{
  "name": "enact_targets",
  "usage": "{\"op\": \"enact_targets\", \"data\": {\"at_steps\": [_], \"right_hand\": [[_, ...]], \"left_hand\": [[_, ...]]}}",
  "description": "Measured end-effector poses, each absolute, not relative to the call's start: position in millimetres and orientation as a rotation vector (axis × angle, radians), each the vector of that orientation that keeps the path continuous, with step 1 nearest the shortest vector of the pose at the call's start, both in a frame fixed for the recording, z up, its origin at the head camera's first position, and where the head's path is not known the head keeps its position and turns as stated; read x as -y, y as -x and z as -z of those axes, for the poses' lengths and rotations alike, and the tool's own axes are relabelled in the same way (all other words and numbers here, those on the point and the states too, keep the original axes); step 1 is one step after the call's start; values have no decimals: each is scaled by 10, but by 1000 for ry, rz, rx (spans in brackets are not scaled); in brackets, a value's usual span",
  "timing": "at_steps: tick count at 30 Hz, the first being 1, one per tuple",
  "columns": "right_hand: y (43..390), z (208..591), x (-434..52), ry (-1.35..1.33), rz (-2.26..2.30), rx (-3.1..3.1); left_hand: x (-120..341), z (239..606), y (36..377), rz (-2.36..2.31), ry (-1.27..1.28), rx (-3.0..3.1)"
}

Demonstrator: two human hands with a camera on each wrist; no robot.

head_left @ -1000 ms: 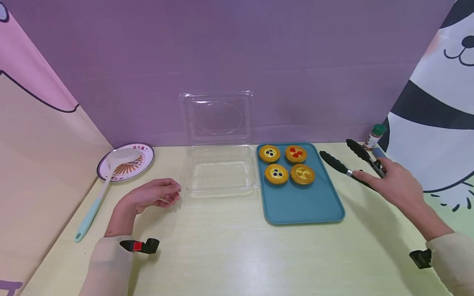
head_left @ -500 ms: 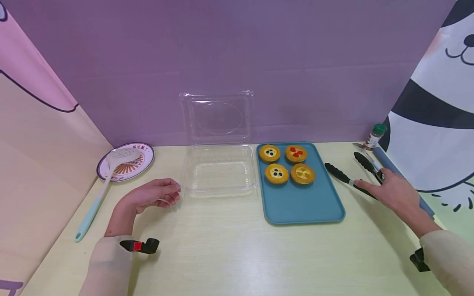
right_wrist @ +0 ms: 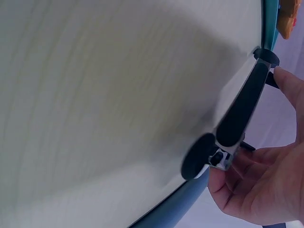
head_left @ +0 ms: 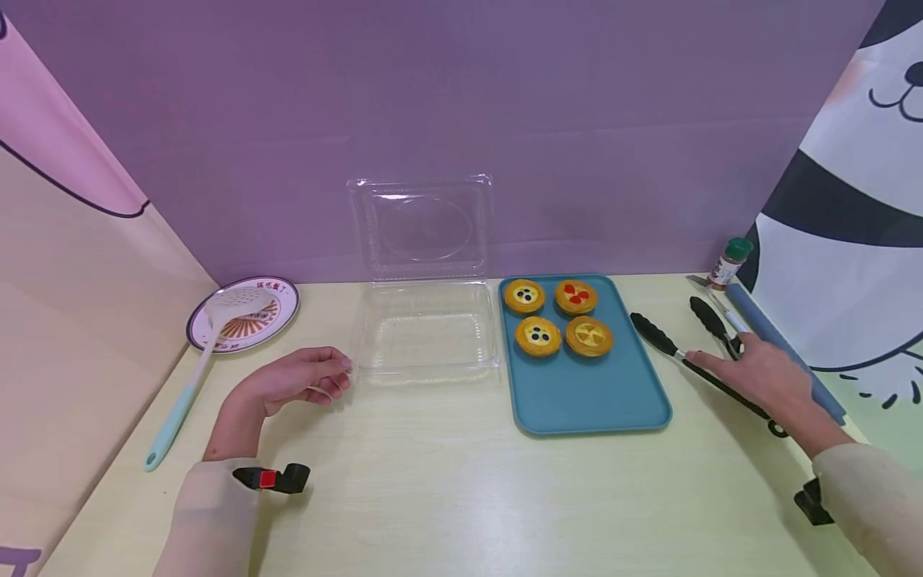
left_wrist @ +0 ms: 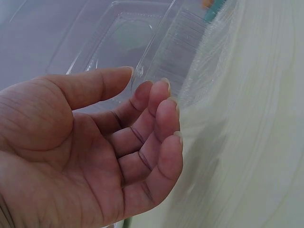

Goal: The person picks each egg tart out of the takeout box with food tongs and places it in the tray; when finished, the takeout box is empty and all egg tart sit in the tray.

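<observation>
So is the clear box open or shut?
Open. The clear box has its lid standing up against the wall, and the base is empty.

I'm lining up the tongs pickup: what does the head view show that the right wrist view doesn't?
Head view only: four tarts, the clear box, the plate, the spice jar and the left hand. Right wrist view only: the tongs' hinge end with its pull ring up close. Both show the right hand on the tongs beside the teal tray.
</observation>
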State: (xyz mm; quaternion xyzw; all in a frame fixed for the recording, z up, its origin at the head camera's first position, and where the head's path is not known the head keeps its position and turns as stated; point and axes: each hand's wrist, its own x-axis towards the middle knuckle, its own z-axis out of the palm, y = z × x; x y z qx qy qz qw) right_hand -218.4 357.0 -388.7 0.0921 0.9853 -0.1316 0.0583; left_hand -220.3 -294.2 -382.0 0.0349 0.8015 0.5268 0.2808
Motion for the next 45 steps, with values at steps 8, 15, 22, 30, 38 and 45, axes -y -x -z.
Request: {"op": "enact_targets", "data": {"at_steps": [8, 15, 22, 30, 38, 45], "right_hand": [[2210, 3919, -3547, -304, 401, -2970], [2235, 3913, -3529, -319, 367, -2954], [2233, 3884, -3510, -332, 362, -2930], [2237, 3860, -3489, -336, 358, -2937], [2242, 3853, -3485, -328, 355, -2934], [2240, 3840, -3473, -333, 366, -2921]], "left_hand": [[2952, 3833, 2212, -1411, -97, -2151], [2966, 3837, 2208, -1412, -94, -2156], [2969, 3836, 2208, -1419, -101, -2154], [2970, 3840, 2210, -1419, -94, -2150], [2976, 3848, 2214, -1416, -92, -2141], [2985, 3832, 2207, -1413, -79, -2158]]}}
